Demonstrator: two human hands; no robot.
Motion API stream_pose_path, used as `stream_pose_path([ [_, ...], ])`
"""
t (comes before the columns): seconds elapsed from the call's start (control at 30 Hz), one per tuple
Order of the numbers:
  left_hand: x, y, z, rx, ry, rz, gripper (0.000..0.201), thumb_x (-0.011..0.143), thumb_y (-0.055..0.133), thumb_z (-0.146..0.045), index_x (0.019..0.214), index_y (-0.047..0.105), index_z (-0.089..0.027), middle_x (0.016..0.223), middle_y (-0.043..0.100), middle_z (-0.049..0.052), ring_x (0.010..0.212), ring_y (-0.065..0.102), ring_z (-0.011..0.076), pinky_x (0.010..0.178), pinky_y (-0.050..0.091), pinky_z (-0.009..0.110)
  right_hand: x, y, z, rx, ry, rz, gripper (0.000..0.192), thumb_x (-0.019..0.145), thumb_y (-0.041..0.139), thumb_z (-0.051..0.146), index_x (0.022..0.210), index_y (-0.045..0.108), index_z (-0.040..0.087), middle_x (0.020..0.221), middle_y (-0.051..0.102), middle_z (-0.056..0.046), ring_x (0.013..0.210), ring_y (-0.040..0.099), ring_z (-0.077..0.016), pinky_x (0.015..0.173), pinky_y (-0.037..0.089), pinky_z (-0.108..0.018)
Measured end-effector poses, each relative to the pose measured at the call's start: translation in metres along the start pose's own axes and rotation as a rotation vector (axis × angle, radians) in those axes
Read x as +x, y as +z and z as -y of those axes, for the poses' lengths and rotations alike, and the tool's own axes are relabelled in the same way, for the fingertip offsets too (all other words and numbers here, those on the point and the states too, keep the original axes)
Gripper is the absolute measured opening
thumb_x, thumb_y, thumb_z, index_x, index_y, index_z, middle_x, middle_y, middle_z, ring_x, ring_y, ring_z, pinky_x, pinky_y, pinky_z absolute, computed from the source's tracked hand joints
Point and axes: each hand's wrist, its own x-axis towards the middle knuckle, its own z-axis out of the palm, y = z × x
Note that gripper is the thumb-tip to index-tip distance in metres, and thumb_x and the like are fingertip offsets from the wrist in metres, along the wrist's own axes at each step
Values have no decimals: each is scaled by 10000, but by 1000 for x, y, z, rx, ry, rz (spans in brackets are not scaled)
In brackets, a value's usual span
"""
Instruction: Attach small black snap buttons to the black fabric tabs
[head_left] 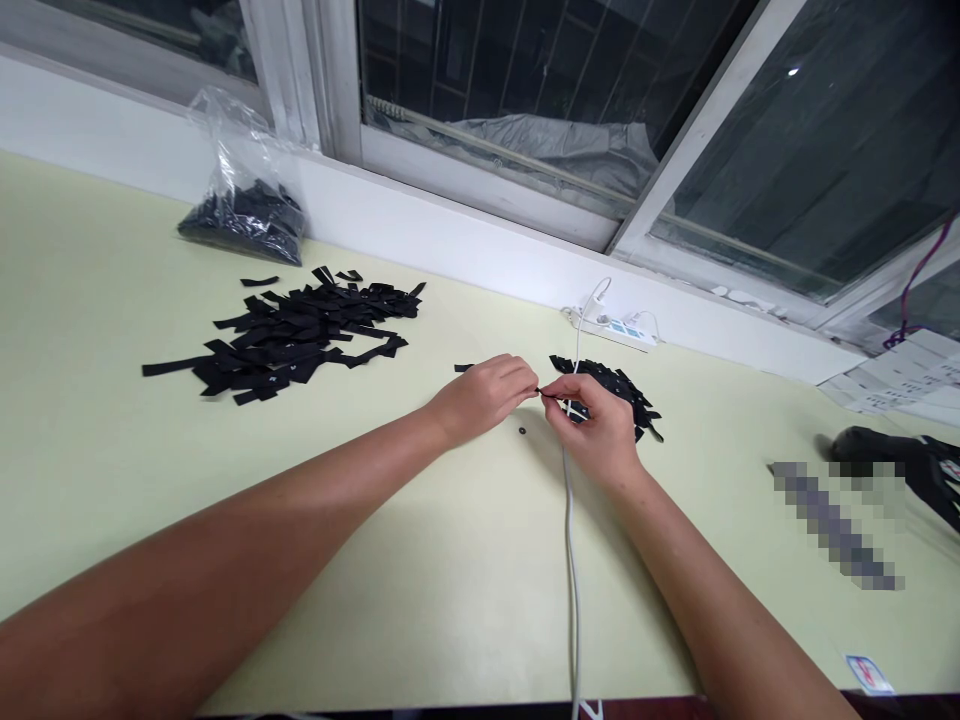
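Both hands meet over the middle of the table, fingertips almost touching. My left hand is closed in a pinch at one end of a small black strip. The thumb and forefinger of my right hand pinch the same piece from the other side; most of it is hidden by the fingers. A tiny black ring lies on the table just below. Behind my left hand another black strip end pokes out. Partly behind my right hand spreads a pile of black pieces.
To the left is a larger heap of black fabric strips, with a clear bag of black pieces behind it. A white cable runs from the power strip past my right hand to the table's front edge. Dark objects lie at right.
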Motion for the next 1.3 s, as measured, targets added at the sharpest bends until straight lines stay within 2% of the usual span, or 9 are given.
stream_pose_path([
  [0.27,-2,3,1,-38,-55,-27,109,981,461,-188,951,564,-173,879,633,52,841,584,163,768,486,298,0,-1,0,-50,-35,24,140,852,575,167,943,630,257,897,701,3,817,671,-151,741,554,-307],
  [0.6,0,-2,-1,-33,2,0,199,997,425,-201,914,603,-171,893,641,69,858,573,171,787,493,310,0,0,-3,-50,-58,9,162,837,599,161,972,621,249,925,700,-3,834,663,-149,773,554,-312],
  [0.87,1,-3,-1,-20,34,11,208,1000,427,-214,905,604,-164,894,646,76,850,560,178,786,486,322,1,-2,-1,-59,-56,13,121,843,578,180,924,629,253,883,707,0,813,672,-157,750,551,-312],
  [1.3,1,-3,-3,119,21,31,214,1008,392,-189,900,575,-163,897,636,71,823,538,170,775,450,317,2,-3,1,-131,-120,-12,129,839,563,153,893,616,257,838,689,-4,771,648,-156,688,522,-304],
])
